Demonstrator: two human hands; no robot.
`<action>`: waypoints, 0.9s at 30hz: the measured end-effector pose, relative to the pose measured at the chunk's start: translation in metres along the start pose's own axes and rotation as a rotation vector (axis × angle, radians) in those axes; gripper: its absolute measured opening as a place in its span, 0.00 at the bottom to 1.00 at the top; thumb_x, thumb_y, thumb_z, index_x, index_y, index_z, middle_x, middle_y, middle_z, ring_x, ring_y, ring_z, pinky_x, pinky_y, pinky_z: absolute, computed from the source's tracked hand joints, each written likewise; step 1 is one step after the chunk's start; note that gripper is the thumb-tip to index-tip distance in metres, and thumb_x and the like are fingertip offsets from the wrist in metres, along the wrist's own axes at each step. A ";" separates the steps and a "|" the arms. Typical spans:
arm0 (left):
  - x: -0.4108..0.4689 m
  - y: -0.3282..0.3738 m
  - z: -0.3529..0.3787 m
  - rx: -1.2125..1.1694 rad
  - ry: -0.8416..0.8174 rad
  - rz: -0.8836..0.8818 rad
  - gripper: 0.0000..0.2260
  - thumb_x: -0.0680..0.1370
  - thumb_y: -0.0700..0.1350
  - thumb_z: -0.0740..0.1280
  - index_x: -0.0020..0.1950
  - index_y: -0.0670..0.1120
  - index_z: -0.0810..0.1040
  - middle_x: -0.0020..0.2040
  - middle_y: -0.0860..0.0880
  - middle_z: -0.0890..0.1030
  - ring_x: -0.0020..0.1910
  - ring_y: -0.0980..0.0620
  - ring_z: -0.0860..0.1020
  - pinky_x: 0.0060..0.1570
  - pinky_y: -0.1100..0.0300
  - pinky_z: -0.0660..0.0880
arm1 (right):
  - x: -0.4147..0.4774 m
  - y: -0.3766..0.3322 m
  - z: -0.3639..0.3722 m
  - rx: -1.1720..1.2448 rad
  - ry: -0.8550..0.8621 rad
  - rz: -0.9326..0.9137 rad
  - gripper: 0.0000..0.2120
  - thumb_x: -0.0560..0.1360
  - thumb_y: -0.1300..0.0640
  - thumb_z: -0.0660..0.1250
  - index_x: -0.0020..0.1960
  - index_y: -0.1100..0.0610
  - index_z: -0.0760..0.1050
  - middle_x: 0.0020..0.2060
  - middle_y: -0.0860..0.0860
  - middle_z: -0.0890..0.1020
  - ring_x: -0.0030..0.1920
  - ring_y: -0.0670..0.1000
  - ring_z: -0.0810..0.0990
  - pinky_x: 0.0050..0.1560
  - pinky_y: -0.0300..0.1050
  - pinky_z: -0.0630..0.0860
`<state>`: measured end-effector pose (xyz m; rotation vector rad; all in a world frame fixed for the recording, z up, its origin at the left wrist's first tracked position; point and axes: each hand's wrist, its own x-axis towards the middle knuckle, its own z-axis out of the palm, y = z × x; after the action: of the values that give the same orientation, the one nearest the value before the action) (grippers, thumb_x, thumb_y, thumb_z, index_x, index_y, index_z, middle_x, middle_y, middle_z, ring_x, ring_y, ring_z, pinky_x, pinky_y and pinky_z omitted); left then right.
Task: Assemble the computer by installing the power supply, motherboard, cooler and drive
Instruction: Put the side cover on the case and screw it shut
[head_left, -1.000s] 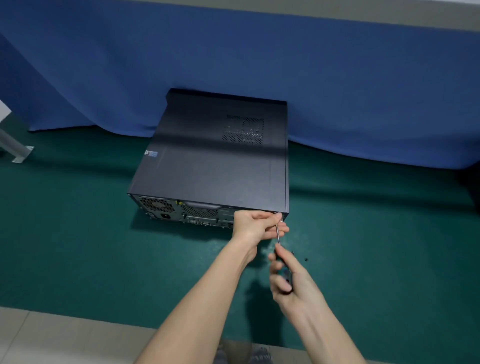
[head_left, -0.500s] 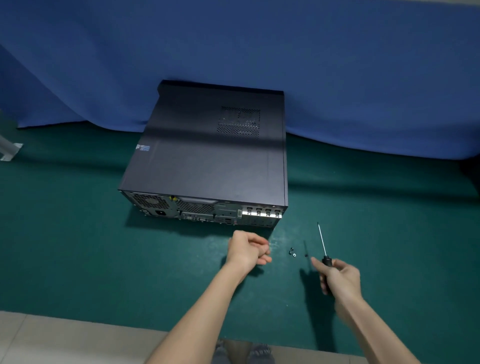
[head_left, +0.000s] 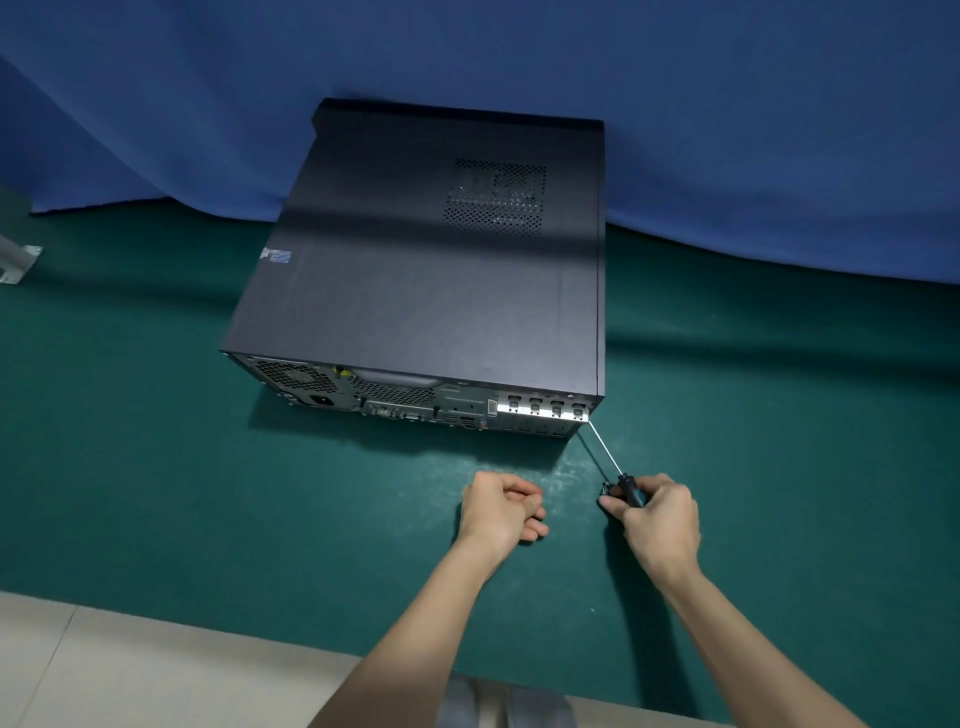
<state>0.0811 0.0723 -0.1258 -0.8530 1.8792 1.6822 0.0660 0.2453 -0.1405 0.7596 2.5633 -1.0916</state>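
The black computer case (head_left: 431, 270) lies closed on the green mat (head_left: 156, 467), its rear panel (head_left: 415, 402) facing me. My right hand (head_left: 662, 527) grips the dark handle of a thin screwdriver (head_left: 605, 453). The screwdriver's tip touches the rear panel's lower right corner, by the silver slot covers (head_left: 543, 407). My left hand (head_left: 498, 512) rests on the mat in front of the case with its fingers curled into a loose fist. Nothing shows inside it. A small screw (head_left: 605, 487) lies just left of my right thumb.
A blue cloth (head_left: 727, 130) hangs behind the case and drapes onto the mat. A grey metal bracket (head_left: 18, 260) sits at the far left edge. Pale floor tiles (head_left: 104, 665) run along the mat's near edge.
Both hands drew back from the case's rear corner to the mat. My right hand then swung the screwdriver forward, so its tip is back at that corner. My left hand stays curled.
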 end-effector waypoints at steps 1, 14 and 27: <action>0.000 -0.001 0.000 -0.004 0.002 -0.003 0.06 0.76 0.33 0.67 0.43 0.42 0.80 0.36 0.43 0.82 0.28 0.51 0.81 0.32 0.62 0.79 | -0.001 -0.001 0.001 -0.048 0.008 -0.022 0.08 0.68 0.54 0.78 0.44 0.55 0.82 0.43 0.48 0.80 0.46 0.56 0.78 0.45 0.47 0.72; -0.037 0.041 0.013 -0.117 -0.173 0.208 0.06 0.69 0.31 0.74 0.44 0.35 0.82 0.29 0.49 0.80 0.27 0.57 0.78 0.33 0.66 0.76 | -0.055 -0.035 -0.030 0.876 -0.093 0.311 0.05 0.70 0.69 0.72 0.41 0.65 0.76 0.22 0.49 0.71 0.18 0.45 0.63 0.20 0.35 0.60; -0.061 0.054 -0.094 -0.262 0.138 0.455 0.08 0.71 0.28 0.69 0.37 0.39 0.82 0.36 0.49 0.80 0.35 0.54 0.80 0.38 0.64 0.76 | -0.142 -0.149 0.035 1.195 -0.281 0.346 0.04 0.73 0.65 0.69 0.43 0.66 0.76 0.29 0.53 0.75 0.20 0.47 0.66 0.18 0.37 0.61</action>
<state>0.0896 -0.0100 -0.0324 -0.6835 2.0915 2.2324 0.1024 0.0814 -0.0162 1.0829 1.2752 -2.3399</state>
